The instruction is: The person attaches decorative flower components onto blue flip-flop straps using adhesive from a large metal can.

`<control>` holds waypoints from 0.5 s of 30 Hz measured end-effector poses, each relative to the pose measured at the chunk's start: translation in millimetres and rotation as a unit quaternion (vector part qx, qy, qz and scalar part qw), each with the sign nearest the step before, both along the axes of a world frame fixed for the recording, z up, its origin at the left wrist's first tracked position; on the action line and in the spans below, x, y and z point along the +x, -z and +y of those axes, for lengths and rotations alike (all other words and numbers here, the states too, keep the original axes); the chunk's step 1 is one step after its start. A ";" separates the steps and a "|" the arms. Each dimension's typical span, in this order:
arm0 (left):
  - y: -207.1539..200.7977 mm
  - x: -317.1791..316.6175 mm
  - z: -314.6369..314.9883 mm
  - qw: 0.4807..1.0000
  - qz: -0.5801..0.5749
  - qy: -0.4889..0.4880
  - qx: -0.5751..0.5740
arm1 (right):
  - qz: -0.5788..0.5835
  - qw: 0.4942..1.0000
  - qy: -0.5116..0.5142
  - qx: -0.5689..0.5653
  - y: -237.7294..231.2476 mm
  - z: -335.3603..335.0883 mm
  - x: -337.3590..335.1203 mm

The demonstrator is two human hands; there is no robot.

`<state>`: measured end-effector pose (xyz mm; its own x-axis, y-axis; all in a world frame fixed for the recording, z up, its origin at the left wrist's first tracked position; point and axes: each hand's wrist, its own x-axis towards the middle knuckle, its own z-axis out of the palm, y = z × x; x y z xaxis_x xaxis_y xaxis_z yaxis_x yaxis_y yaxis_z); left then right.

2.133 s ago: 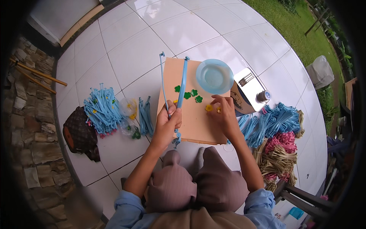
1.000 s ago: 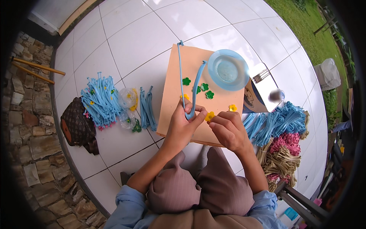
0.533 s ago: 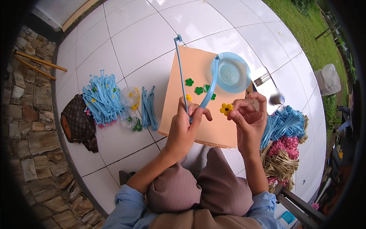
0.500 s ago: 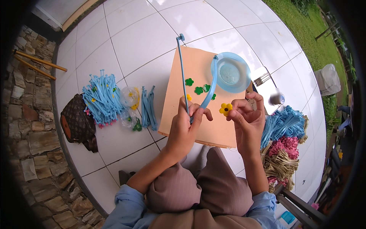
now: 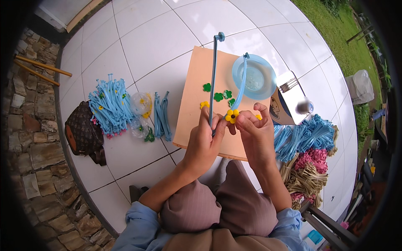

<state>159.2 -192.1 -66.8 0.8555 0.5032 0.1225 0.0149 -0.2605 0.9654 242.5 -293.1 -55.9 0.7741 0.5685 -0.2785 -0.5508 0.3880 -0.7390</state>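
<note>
Hands: left hand [image 5: 202,141] closed in a pinch, thumb against forefinger, gripping an upright blue strand; right hand [image 5: 258,140] part closed, thumb and finger pinching a yellow flower by its right-hand petals, other fingers lifted and loosely curled. The two hands are just apart, fingertips meeting around the flower, above the work surface.

White tiled floor [image 5: 144,42] lies under everything. On it, directly before the knees, a peach board [image 5: 188,111]. To its left, a heap of blue straps [image 5: 111,102]; to its right, bundles of blue, pink [image 5: 314,160] and tan straps. Shallow blue dish [image 5: 270,88] at the board's far right corner.

Upright blue strand [image 5: 212,79] rises from the left hand and ends in a knob. Curved blue strand [image 5: 240,92] runs down across the dish's edge to the flower. One folded strap or two: cannot tell.

Four green flowers [image 5: 218,97] on the board beyond the hands. Yellow flower [image 5: 233,116], dark at the centre, held between the hands at the curved strand's near end; whether the strand passes through it cannot be told.

Judgement on handling: best to pinch only the outer petals, leaving the centre uncovered, and to steady the strand close to the flower so neither twists. Light pressure should be enough; the long loose ends could swing and pull the flower askew.
</note>
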 end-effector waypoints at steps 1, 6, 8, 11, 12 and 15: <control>-0.2 -0.3 0.3 1.000 0.002 0.004 0.006 | -0.002 1.000 0.003 -0.002 0.8 0.6 0.0; -4.9 -1.1 -0.2 1.000 0.007 0.008 0.015 | -0.012 1.000 0.011 -0.019 -0.4 3.1 -0.8; -8.4 0.1 -2.5 0.998 0.007 -0.007 -0.063 | -0.015 0.999 0.020 -0.021 0.3 3.3 -0.8; -8.1 -1.2 -1.7 0.998 0.014 -0.002 -0.060 | -0.013 0.999 0.029 -0.021 -0.2 4.8 -1.0; -7.1 -1.7 -0.7 0.998 0.014 -0.002 -0.060 | -0.012 0.999 0.029 -0.021 -0.9 5.7 -1.2; -2.2 -1.8 1.0 1.000 -0.005 0.020 0.017 | -0.024 0.998 0.043 -0.043 -2.2 7.7 -2.1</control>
